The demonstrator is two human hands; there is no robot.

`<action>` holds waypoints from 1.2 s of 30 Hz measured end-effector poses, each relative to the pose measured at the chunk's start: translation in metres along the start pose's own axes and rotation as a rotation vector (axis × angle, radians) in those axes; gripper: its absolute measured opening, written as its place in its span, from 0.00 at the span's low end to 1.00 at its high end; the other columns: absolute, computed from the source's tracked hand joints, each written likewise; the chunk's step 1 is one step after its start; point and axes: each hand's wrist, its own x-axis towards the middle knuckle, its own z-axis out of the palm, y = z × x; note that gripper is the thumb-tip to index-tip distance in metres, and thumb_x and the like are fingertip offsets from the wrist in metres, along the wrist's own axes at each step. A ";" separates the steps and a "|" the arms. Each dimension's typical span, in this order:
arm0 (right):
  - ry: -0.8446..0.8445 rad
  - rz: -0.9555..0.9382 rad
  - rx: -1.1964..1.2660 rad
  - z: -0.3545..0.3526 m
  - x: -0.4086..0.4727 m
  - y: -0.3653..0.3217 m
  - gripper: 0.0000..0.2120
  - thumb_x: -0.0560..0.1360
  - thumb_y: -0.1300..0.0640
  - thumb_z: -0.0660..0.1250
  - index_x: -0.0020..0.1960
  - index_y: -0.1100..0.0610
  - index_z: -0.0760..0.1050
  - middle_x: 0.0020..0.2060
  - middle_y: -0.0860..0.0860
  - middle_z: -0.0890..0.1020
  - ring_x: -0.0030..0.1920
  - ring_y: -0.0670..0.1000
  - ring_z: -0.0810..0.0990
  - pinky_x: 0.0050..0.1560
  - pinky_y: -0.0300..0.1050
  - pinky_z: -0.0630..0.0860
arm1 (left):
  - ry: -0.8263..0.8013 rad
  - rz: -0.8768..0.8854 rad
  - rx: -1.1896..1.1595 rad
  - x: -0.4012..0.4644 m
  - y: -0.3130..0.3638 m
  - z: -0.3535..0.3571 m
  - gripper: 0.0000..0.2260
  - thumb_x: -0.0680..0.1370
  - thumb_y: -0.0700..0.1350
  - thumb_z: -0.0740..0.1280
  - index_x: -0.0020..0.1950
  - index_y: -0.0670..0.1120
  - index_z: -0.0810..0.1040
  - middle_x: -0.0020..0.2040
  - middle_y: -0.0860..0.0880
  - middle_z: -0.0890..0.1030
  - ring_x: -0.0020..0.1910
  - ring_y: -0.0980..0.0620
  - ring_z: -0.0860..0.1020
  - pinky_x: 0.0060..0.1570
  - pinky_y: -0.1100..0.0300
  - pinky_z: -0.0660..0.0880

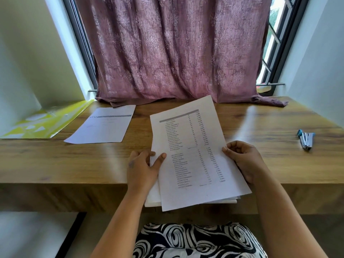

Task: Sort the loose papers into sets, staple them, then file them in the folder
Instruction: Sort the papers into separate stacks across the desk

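Both hands held the paper stack [193,155] over the bench's [55,164] near edge, left hand [142,169] pinching its left margin, right hand [243,161] curled round its right, lower sheets mostly hidden, while one sheet [104,125], yellow folder [42,121] and stapler [306,139] lay well apart.

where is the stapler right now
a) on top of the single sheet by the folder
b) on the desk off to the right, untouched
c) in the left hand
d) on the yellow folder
b: the stapler lies alone on the desk at the right, while the left hand and right hand both hold the stack of papers.
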 end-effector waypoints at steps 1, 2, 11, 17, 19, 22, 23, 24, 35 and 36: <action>0.011 0.002 -0.005 0.001 0.000 -0.001 0.04 0.73 0.62 0.72 0.43 0.61 0.77 0.38 0.57 0.84 0.36 0.54 0.83 0.42 0.51 0.82 | 0.009 -0.006 -0.017 0.000 0.001 -0.001 0.19 0.74 0.62 0.68 0.53 0.48 0.81 0.55 0.49 0.75 0.53 0.51 0.75 0.42 0.67 0.67; 0.024 0.002 -0.011 0.001 0.000 -0.001 0.04 0.73 0.62 0.72 0.43 0.61 0.77 0.39 0.58 0.84 0.37 0.54 0.83 0.43 0.52 0.82 | 0.002 -0.005 -0.019 0.000 0.002 -0.003 0.18 0.74 0.61 0.67 0.51 0.48 0.81 0.55 0.49 0.75 0.56 0.50 0.73 0.45 0.65 0.66; 0.302 -0.472 -0.981 0.001 -0.020 -0.021 0.24 0.75 0.41 0.66 0.67 0.50 0.69 0.66 0.54 0.68 0.66 0.57 0.64 0.63 0.54 0.68 | -0.209 0.076 -0.027 0.006 0.072 0.001 0.12 0.79 0.49 0.66 0.37 0.48 0.71 0.39 0.55 0.77 0.37 0.58 0.75 0.33 0.68 0.69; -0.129 -0.079 -1.369 0.012 -0.018 -0.006 0.30 0.74 0.28 0.48 0.73 0.38 0.60 0.71 0.49 0.62 0.71 0.55 0.60 0.68 0.55 0.64 | -0.411 0.079 0.009 0.024 0.120 0.043 0.10 0.80 0.49 0.61 0.43 0.45 0.75 0.42 0.46 0.80 0.44 0.48 0.78 0.48 0.51 0.77; -0.016 -0.044 -1.362 -0.002 0.000 -0.003 0.28 0.77 0.32 0.50 0.75 0.40 0.57 0.74 0.51 0.60 0.74 0.57 0.57 0.72 0.60 0.58 | -0.509 0.088 0.030 0.028 0.123 0.048 0.09 0.80 0.50 0.62 0.46 0.45 0.77 0.46 0.46 0.81 0.47 0.47 0.78 0.51 0.51 0.78; 0.014 0.074 -1.346 -0.030 0.035 -0.007 0.26 0.81 0.39 0.50 0.77 0.42 0.52 0.78 0.49 0.51 0.78 0.58 0.45 0.73 0.67 0.44 | -0.558 0.128 0.109 0.038 0.116 0.040 0.10 0.80 0.53 0.64 0.54 0.47 0.75 0.54 0.48 0.79 0.52 0.49 0.76 0.53 0.54 0.75; 0.007 0.111 -1.343 -0.040 0.047 -0.010 0.25 0.82 0.41 0.49 0.78 0.41 0.50 0.79 0.48 0.49 0.78 0.57 0.42 0.73 0.68 0.42 | -0.573 0.145 0.166 0.042 0.109 0.037 0.13 0.79 0.55 0.65 0.57 0.48 0.74 0.59 0.48 0.78 0.56 0.49 0.75 0.55 0.53 0.74; -0.003 0.136 -1.335 -0.049 0.058 -0.012 0.25 0.82 0.43 0.49 0.78 0.41 0.50 0.79 0.48 0.47 0.78 0.57 0.40 0.72 0.69 0.40 | -0.598 0.172 0.260 0.045 0.102 0.033 0.17 0.78 0.57 0.66 0.62 0.49 0.73 0.64 0.48 0.74 0.62 0.48 0.72 0.60 0.51 0.72; 0.171 -0.115 -1.262 -0.061 0.088 -0.015 0.25 0.82 0.43 0.51 0.77 0.43 0.53 0.79 0.51 0.51 0.78 0.56 0.45 0.72 0.68 0.42 | -0.636 0.253 0.440 0.039 0.060 0.015 0.30 0.78 0.62 0.62 0.76 0.52 0.59 0.76 0.50 0.61 0.74 0.46 0.57 0.72 0.46 0.61; 0.244 -0.202 -1.176 -0.050 0.078 -0.016 0.25 0.81 0.41 0.54 0.76 0.45 0.58 0.77 0.53 0.57 0.76 0.58 0.52 0.72 0.66 0.50 | -0.591 0.214 0.388 0.037 0.056 0.011 0.31 0.78 0.61 0.63 0.77 0.52 0.59 0.76 0.50 0.61 0.75 0.46 0.56 0.72 0.46 0.60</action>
